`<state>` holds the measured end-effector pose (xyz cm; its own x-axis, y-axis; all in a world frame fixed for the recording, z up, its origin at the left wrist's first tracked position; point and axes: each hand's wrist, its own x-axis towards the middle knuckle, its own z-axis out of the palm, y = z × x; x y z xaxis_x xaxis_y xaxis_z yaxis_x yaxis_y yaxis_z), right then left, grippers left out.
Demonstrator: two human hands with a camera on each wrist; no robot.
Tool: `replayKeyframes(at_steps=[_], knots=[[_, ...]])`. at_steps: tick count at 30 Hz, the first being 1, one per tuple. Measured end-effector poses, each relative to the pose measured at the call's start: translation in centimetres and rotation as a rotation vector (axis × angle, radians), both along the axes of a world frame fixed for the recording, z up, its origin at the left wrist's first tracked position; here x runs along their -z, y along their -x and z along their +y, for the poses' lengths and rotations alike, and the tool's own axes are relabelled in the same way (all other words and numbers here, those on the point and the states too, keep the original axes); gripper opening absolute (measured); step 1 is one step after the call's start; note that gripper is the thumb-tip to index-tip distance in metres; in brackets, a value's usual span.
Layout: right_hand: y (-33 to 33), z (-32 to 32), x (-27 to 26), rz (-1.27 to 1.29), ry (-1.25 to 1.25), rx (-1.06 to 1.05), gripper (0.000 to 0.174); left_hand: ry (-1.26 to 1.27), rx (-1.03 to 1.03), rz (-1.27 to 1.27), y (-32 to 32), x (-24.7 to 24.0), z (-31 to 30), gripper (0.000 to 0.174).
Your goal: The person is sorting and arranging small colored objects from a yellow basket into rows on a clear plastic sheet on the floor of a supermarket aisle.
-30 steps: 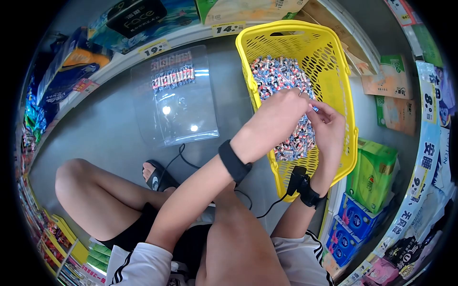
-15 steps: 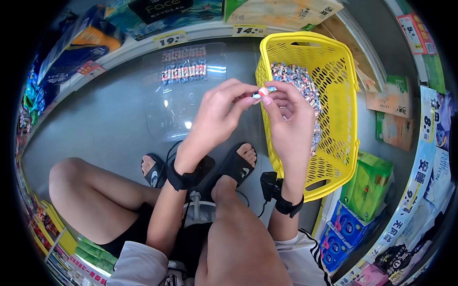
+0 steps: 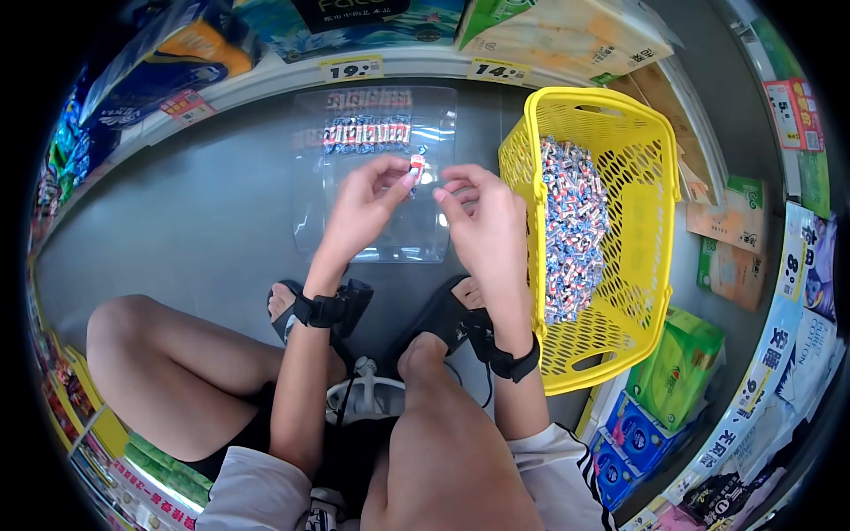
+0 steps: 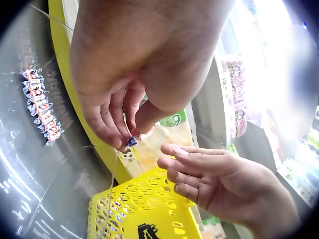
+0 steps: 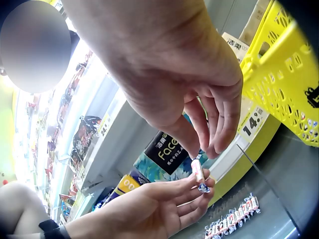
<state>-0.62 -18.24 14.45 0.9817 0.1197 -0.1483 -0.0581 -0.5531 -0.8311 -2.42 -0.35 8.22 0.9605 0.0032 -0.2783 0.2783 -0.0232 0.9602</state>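
My left hand (image 3: 367, 195) pinches a wrapped candy (image 3: 416, 165) between thumb and fingers, over the clear plastic box (image 3: 354, 248). In the right wrist view the candy (image 5: 198, 171) shows a pale wrapper with a blue twisted end. My right hand (image 3: 485, 217) holds nothing; its fingers are loosely bent, just right of the candy. A row of similar candies (image 3: 367, 134) lies side by side toward the far end of the box. To the right, a yellow basket (image 3: 655, 221) holds a big heap of loose candies (image 3: 574, 230).
Tissue packs (image 3: 567, 35) line the shelf behind the box, with price tags (image 3: 351, 68) along its edge. Green packs (image 3: 677, 367) and blue packs (image 3: 639, 434) stand right of the basket. My sandalled feet (image 3: 443, 323) rest on the grey floor near the box.
Both hands came out of the basket with a candy and moved left over the clear box. The right hand has let go of the candy; the left still holds it.
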Motion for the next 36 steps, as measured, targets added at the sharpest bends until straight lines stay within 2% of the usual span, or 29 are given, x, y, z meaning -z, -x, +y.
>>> replayKeyframes(at_steps=[2, 5, 11, 13, 17, 23, 26, 28, 32, 34, 36], knots=[[-0.2, 1.0, 1.5, 0.008, 0.009, 0.004, 0.016, 0.027, -0.02, 0.011, -0.2, 1.2, 0.4, 0.022], [-0.3, 2.0, 3.6, 0.002, -0.025, -0.039, 0.017, -0.004, -0.037, 0.03, -0.2, 2.5, 0.8, 0.022], [-0.3, 4.1, 5.3, 0.046, 0.087, -0.028, 0.02, -0.177, 0.012, 0.014, 0.3, 3.8, 1.0, 0.017], [-0.2, 4.8, 6.0, 0.012, 0.13, -0.048, 0.021, -0.232, -0.053, 0.014, 0.4, 4.4, 1.0, 0.014], [-1.0, 6.2, 7.2, 0.054, 0.194, -0.063, 0.022, -0.263, -0.134, -0.033, -0.3, 6.2, 0.8, 0.013], [-2.8, 8.4, 9.5, 0.037, 0.361, -0.003, 0.021, -0.284, -0.091, 0.048, -1.4, 9.4, 1.5, 0.012], [-3.9, 9.0, 11.2, -0.029, 0.417, 0.014, 0.018, -0.18, -0.059, 0.051, -1.9, 11.2, 2.0, 0.015], [-4.6, 9.3, 12.0, -0.041, 0.44, 0.005, 0.014, 0.077, -0.081, 0.092, -1.9, 11.7, 2.1, 0.026], [-6.3, 10.5, 13.9, -0.124, 0.624, 0.068, 0.013, 0.114, -0.157, 0.124, -2.5, 12.3, 1.5, 0.035], [-7.6, 11.3, 15.0, -0.089, 0.643, 0.147, 0.019, -0.059, -0.126, 0.193, -2.9, 13.6, 1.4, 0.037], [-8.6, 11.7, 16.0, -0.053, 0.642, 0.158, 0.019, -0.104, -0.132, 0.229, -2.8, 14.1, 0.9, 0.035]])
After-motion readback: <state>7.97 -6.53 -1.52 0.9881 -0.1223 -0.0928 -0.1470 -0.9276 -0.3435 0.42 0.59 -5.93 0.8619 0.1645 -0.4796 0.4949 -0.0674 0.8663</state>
